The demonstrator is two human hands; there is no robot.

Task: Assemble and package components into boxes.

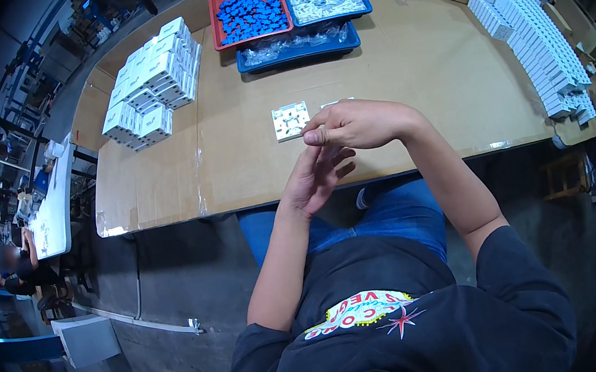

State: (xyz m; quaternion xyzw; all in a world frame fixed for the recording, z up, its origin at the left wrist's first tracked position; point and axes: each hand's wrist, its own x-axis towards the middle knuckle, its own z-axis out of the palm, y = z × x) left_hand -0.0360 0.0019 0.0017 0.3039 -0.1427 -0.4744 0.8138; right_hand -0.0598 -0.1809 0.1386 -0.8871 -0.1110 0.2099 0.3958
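My left hand (309, 183) is turned palm up just above the table's near edge, fingers loosely curled and apart, with nothing visible in its palm. Over it bends my right hand (361, 123), thumb and forefinger close together at the left hand's upper fingers. The two hands touch there; whether a small piece lies between the fingers is hidden. Just beyond them a square white plastic plate (291, 120) with dark cutouts lies flat on the table. A second white piece (336, 101) shows only as a sliver behind my right hand.
At the back stand a red tray (215, 29) of blue parts and a blue tray (368, 6) of white sticks, above another blue tray (301, 60) with clear plastic. White stacked blocks (150, 70) stand left; long rows (534, 45) line the right. Cardboard covers the table (240, 141).
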